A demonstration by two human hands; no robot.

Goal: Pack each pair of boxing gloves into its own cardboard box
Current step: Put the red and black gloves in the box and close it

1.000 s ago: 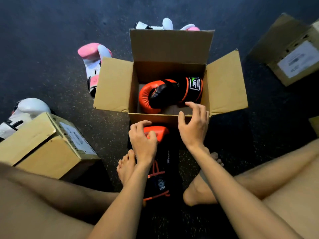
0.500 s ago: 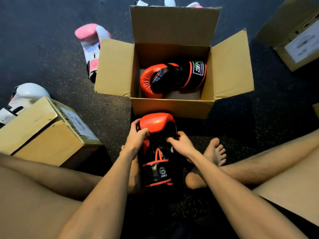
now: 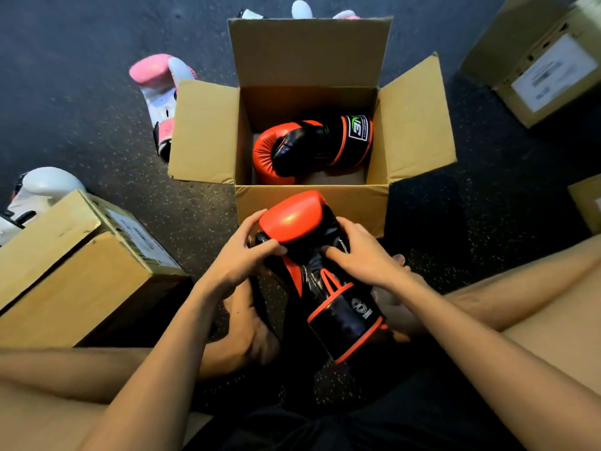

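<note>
Now the person sits on the dark speckled floor (image 3: 81, 43) with both legs spread, and both hands grip a red-and-black glove (image 3: 322, 278) just in front of the open box (image 3: 357, 206). The left hand (image 3: 242, 255) curls round the glove's left side, its thumb laid across the black part under the red padding. The right hand (image 3: 364, 255) wraps the right side, thumb pressed into the black palm leather. The glove is tilted, with its red padded end up against the box's near wall and its cuff pointing back toward the person's lap; whether it touches the wall I cannot tell.

Inside the open box a matching glove (image 3: 309, 148) lies on its side on the bottom, red padding to the left and cuff label to the right. All four flaps of the box stand open.

Left of the box a pink-and-white glove (image 3: 159, 92) lies on the floor, partly hidden by the left flap. Farther left a white glove (image 3: 42, 190) shows behind a closed box (image 3: 81, 271) with a label on its side. More pale gloves (image 3: 300, 9) peek over the far flap. Another labelled box (image 3: 536, 60) sits at the upper right, well apart. A bare foot (image 3: 250, 327) rests under the left forearm.
</note>
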